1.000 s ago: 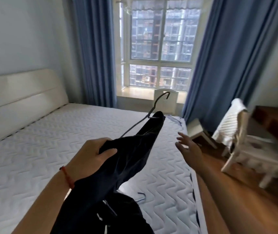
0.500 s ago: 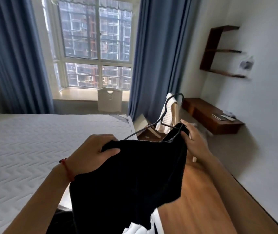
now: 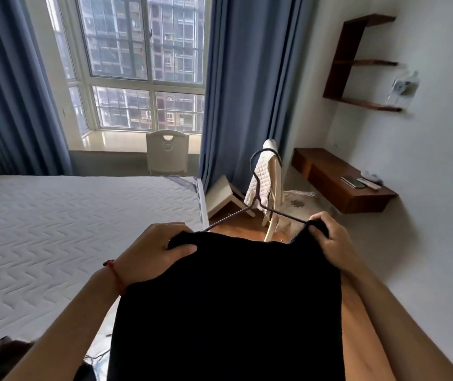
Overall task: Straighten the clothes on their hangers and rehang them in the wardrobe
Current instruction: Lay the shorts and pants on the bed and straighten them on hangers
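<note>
The left hand (image 3: 153,254) and right hand (image 3: 329,237) are each pinching a top corner of the black top (image 3: 228,306), holding it up beside the bed (image 3: 82,215). It is looking soft and floppy, so holding both shoulders on the thin hanger (image 3: 258,199) is working best.

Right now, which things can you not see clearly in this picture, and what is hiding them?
- Hanger, head view: its shoulder ends are inside the black garment and under the left hand and right hand.
- Garment: the hem is cut off by the bottom edge.
- Wardrobe: outside the frame.
- Items on the floating desk: too small to identify.
- Dark thing at the bottom left corner: cut off by the edge.
</note>
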The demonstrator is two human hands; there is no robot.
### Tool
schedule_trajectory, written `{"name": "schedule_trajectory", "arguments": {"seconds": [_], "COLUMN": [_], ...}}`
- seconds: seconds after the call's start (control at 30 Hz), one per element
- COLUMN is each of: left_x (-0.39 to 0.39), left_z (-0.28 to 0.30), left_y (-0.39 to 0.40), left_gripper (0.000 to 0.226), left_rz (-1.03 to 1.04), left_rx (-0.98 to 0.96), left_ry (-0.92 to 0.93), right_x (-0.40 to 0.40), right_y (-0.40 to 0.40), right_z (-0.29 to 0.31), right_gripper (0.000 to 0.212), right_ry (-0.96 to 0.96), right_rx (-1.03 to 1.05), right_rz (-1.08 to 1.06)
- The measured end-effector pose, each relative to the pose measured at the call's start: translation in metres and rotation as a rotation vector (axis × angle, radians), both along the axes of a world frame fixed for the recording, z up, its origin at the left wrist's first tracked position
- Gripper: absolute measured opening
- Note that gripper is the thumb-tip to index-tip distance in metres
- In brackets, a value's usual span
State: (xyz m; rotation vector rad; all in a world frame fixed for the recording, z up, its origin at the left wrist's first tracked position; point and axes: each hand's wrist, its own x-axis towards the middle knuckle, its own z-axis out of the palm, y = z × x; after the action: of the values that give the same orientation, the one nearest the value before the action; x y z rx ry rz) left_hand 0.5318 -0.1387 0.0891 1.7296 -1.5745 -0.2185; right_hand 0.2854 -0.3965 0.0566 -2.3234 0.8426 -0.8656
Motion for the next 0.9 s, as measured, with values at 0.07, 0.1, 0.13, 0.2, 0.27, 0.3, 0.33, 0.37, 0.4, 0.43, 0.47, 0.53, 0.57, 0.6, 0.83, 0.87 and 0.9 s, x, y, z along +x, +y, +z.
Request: {"name": "schedule_trajectory", "arguments": {"seconds": [0.07, 0.1, 0.13, 0.2, 0.27, 0.3, 0.33, 0.37, 0.4, 0.43, 0.47, 0.53, 0.57, 0.6, 0.83, 0.87, 0.9], "left_x": [-0.011, -0.018, -0.026, -0.042, -0.057, -0.064, -0.072, -0.079, -0.085, -0.09, -0.094, -0.099, -0.101, -0.103, -0.095, -0.09, -0.084], "left_z": [-0.011, -0.017, -0.023, -0.029, -0.032, -0.032, -0.03, -0.03, -0.029, -0.029, -0.029, -0.028, -0.026, -0.023, 0.002, 0.005, 0.007], "left_y": [-0.033, -0.051, -0.069, -0.106, -0.142, -0.159, -0.175, -0.19, -0.205, -0.218, -0.231, -0.254, -0.264, -0.273, -0.314, -0.317, -0.321], "left_gripper": [0.027, 0.027, 0.028, 0.032, 0.035, 0.034, 0.029, 0.025, 0.033, 0.045, 0.055, 0.063, 0.062, 0.059, 0.029, 0.028, 0.027], "left_rz": [0.05, 0.082, 0.115, 0.191, 0.283, 0.337, 0.398, 0.468, 0.536, 0.589, 0.619, 0.63, 0.63, 0.634, 0.693, 0.698, 0.705], "left_rx": [-0.008, -0.011, -0.013, -0.014, -0.031, -0.043, -0.049, -0.052, -0.052, -0.033, -0.016, -0.008, -0.021, -0.039, -0.238, -0.255, -0.266], "left_ry": [0.015, 0.011, 0.005, -0.017, -0.015, 0.005, 0.028, 0.046, 0.052, 0.029, -0.02, -0.088, -0.091, -0.091, -0.092, -0.088, -0.084], "right_x": [-0.009, -0.014, -0.02, -0.031, -0.044, -0.052, -0.059, -0.066, -0.073, -0.081, -0.088, -0.101, -0.108, -0.112, -0.1, -0.094, -0.086], "right_y": [-0.033, -0.052, -0.071, -0.11, -0.143, -0.16, -0.177, -0.191, -0.205, -0.216, -0.227, -0.243, -0.251, -0.258, -0.302, -0.309, -0.316], "right_z": [-0.009, -0.013, -0.015, -0.016, -0.014, -0.013, -0.011, -0.007, -0.005, -0.003, -0.003, -0.002, -0.002, -0.001, 0.015, 0.017, 0.018], "right_gripper": [0.008, 0.003, 0.008, 0.004, 0.006, 0.005, 0.004, 0.011, 0.015, 0.014, 0.009, 0.025, 0.029, 0.029, 0.018, 0.021, 0.022], "right_ry": [-0.051, -0.072, -0.086, -0.091, -0.085, -0.094, -0.11, -0.122, -0.136, -0.154, -0.169, -0.175, -0.165, -0.16, -0.1, -0.084, -0.063], "right_rx": [-0.013, -0.027, -0.035, -0.042, -0.044, -0.054, -0.074, -0.092, -0.096, -0.071, -0.053, -0.052, -0.049, -0.049, -0.074, -0.072, -0.063], "right_rz": [-0.006, -0.003, 0.001, 0.002, -0.008, -0.02, -0.03, -0.046, -0.055, -0.064, -0.058, -0.055, -0.06, -0.062, -0.046, -0.043, -0.043]}}
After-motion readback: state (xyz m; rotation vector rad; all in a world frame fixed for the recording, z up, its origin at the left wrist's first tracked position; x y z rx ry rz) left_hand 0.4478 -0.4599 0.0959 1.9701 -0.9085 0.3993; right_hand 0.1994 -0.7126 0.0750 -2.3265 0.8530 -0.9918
